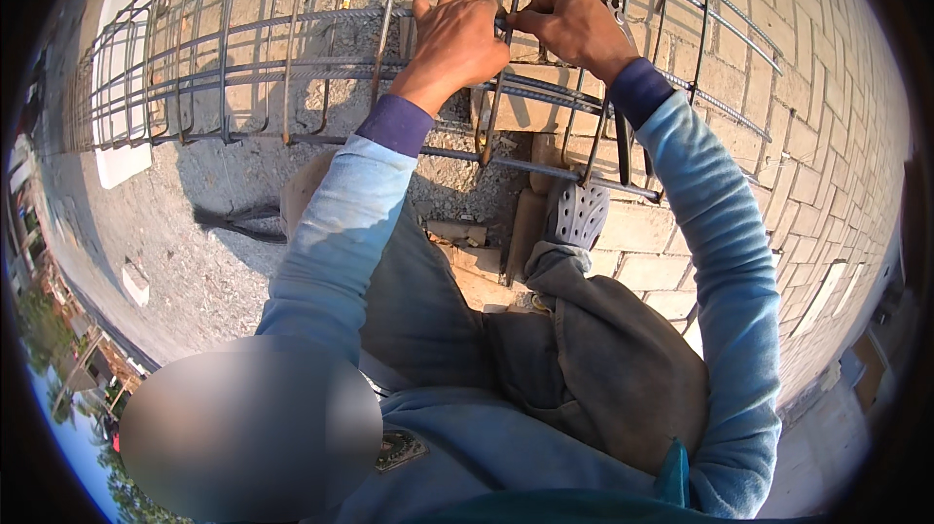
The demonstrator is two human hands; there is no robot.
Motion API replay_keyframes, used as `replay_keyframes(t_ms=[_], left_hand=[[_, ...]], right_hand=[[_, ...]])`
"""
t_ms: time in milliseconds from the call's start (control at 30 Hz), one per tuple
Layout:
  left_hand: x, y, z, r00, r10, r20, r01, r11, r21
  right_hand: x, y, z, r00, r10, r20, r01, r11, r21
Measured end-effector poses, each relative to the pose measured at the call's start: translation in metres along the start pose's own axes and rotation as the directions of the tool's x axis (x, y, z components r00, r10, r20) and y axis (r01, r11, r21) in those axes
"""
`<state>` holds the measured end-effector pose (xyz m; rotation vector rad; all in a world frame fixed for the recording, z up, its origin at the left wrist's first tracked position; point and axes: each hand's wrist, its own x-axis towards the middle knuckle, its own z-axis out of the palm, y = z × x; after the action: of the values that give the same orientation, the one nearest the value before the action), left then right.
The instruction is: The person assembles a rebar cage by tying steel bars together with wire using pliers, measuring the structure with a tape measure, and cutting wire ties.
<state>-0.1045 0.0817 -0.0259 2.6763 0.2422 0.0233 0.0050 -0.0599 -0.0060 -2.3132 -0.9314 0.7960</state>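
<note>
A rebar cage (321, 69) of long ribbed bars and square stirrups lies across the space in front of me. My left hand (457, 39) is closed at a crossing of a long bar and a stirrup, its fingertips partly hidden. Thumb and fingers pinched, my right hand (574, 30) meets the left at the same crossing. A small dark piece shows between the fingertips, too small to name. Close beside my right hand and wrist is a dark-handled pincer-like tool (624, 146); I cannot tell whether the hand holds it or it hangs on the cage.
Paving blocks (827, 125) cover the right side, with gravel (253, 174) to the left. A white panel (122, 149) lies under the cage's left end. My foot in a grey clog (582, 213) is near the closest bar, beside loose bricks (525, 222).
</note>
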Motion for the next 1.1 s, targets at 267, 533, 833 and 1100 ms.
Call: replay_keyframes(t_ms=[267, 533, 833, 1100], left_hand=[[-0.044, 0.005, -0.014, 0.998, 0.012, -0.063, -0.019, 0.993, -0.12], [-0.02, 0.0, 0.0, 0.928, -0.222, 0.298, 0.308, 0.909, -0.281], [-0.03, -0.006, -0.014, 0.998, -0.004, -0.066, -0.042, 0.744, -0.667], [-0.032, -0.006, -0.007, 0.921, 0.295, -0.256, -0.356, 0.903, -0.241]], right_hand=[[-0.005, -0.004, -0.004, 1.0, 0.023, -0.015, -0.022, 0.999, 0.039], [-0.006, -0.003, -0.004, 1.0, 0.017, -0.003, -0.017, 0.998, 0.061], [-0.009, -0.005, -0.002, 0.999, 0.009, -0.031, -0.01, 1.0, -0.029], [-0.012, 0.0, 0.0, 0.976, -0.186, -0.115, 0.16, 0.965, -0.207]])
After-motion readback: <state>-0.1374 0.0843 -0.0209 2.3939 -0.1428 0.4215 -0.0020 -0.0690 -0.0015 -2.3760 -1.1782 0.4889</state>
